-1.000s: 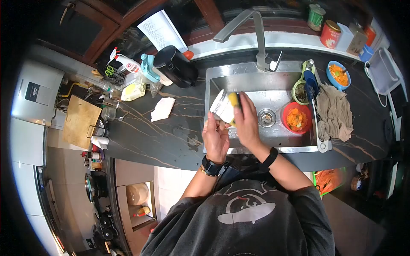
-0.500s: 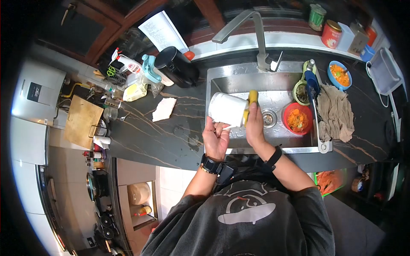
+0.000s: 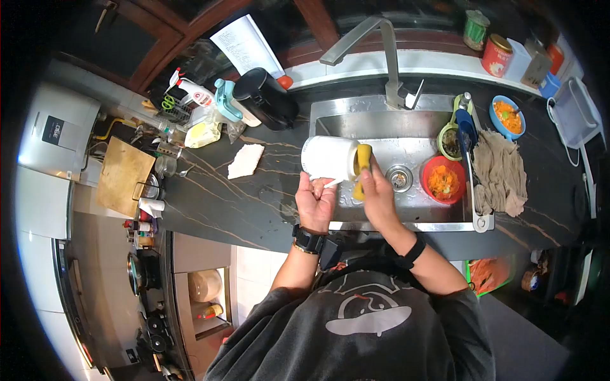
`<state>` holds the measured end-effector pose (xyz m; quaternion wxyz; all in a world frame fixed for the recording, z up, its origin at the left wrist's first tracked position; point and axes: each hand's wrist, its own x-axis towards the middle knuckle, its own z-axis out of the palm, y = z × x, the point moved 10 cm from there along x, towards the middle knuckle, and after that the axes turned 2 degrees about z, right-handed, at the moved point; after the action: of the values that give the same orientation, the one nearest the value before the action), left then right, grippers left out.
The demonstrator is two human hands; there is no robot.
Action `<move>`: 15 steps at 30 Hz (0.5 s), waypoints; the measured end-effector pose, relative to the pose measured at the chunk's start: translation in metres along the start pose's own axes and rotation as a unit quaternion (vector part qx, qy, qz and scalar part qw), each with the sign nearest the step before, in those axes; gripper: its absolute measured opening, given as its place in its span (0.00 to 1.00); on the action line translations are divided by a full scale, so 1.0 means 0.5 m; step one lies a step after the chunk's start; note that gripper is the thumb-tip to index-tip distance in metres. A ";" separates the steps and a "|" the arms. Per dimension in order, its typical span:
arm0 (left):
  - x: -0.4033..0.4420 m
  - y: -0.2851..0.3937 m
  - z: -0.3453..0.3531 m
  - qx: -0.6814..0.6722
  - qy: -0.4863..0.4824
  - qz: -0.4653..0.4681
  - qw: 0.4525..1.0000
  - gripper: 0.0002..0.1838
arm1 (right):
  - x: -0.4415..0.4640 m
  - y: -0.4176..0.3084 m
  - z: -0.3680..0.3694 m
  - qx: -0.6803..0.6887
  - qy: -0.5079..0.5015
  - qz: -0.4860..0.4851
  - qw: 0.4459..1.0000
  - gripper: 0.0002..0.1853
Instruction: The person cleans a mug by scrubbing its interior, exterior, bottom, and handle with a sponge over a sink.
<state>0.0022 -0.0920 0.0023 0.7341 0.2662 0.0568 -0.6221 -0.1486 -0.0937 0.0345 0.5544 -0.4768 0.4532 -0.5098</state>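
Over the left side of the sink point(image 3: 400, 224), a white cylindrical container point(image 3: 327, 157) lies on its side with its opening facing right. A thin white part, perhaps a handle, sticks out below it. My left hand point(image 3: 316, 202) is closed around the underside of the container, palm up, with some fingers hidden. In my right hand point(image 3: 379, 193) is a yellow sponge point(image 3: 364, 155), pressed at the container's opening. Whether the sponge reaches inside cannot be made out.
The sink holds a red bowl point(image 3: 427, 190) of orange shreds and a green strainer point(image 3: 449, 152). Above it stands a faucet point(image 3: 390, 57). A brown cloth point(image 3: 499, 171) and blue bowl point(image 3: 506, 127) are at right; a black kettle point(image 3: 265, 98) and white cloth point(image 3: 246, 161) at left.
The container has shifted slightly left and turned more level. My right hand and the sponge have moved a little left and down against its opening.
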 end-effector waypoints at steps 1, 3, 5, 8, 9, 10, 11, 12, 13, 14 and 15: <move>0.001 0.008 0.004 -0.002 -0.002 0.003 1.000 0.20 | -0.001 -0.006 -0.003 0.000 -0.003 -0.002 1.000 0.30; -0.009 0.022 0.045 -0.009 -0.084 0.006 0.996 0.21 | -0.003 -0.003 0.001 0.193 -0.027 0.034 0.980 0.31; -0.030 0.020 0.067 0.039 -0.103 0.028 0.994 0.21 | -0.004 -0.036 0.015 0.186 -0.012 -0.034 0.982 0.32; -0.058 0.013 0.098 0.105 -0.143 0.034 0.984 0.23 | -0.002 -0.028 0.032 0.258 -0.042 0.013 0.965 0.33; -0.065 0.005 0.103 0.122 -0.164 0.021 0.979 0.24 | 0.008 -0.020 0.032 0.312 -0.066 0.039 0.947 0.31; -0.067 -0.003 0.098 0.095 -0.170 0.003 0.981 0.21 | 0.019 -0.013 0.032 0.364 -0.091 0.065 0.925 0.30; -0.065 -0.005 0.093 0.094 -0.170 0.004 0.981 0.21 | 0.025 -0.010 0.039 0.415 -0.114 0.090 0.898 0.29; -0.061 -0.008 0.080 0.101 -0.150 0.002 0.984 0.19 | 0.025 -0.006 0.038 0.423 -0.106 0.119 0.892 0.26; -0.056 -0.011 0.065 0.107 -0.130 -0.001 0.986 0.16 | 0.024 -0.003 0.034 0.423 -0.104 0.120 0.892 0.26; -0.051 -0.015 0.060 0.095 -0.147 -0.010 0.984 0.14 | 0.022 0.012 0.033 0.443 -0.098 0.150 0.878 0.24; -0.044 -0.016 0.049 0.095 -0.147 -0.012 0.985 0.14 | 0.017 0.021 0.035 0.464 -0.093 0.180 0.863 0.23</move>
<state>-0.0162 -0.0844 0.0300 0.6983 0.2395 -0.1078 -0.6659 -0.1291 -0.1009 0.0262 0.8333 -0.1202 0.1888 -0.5055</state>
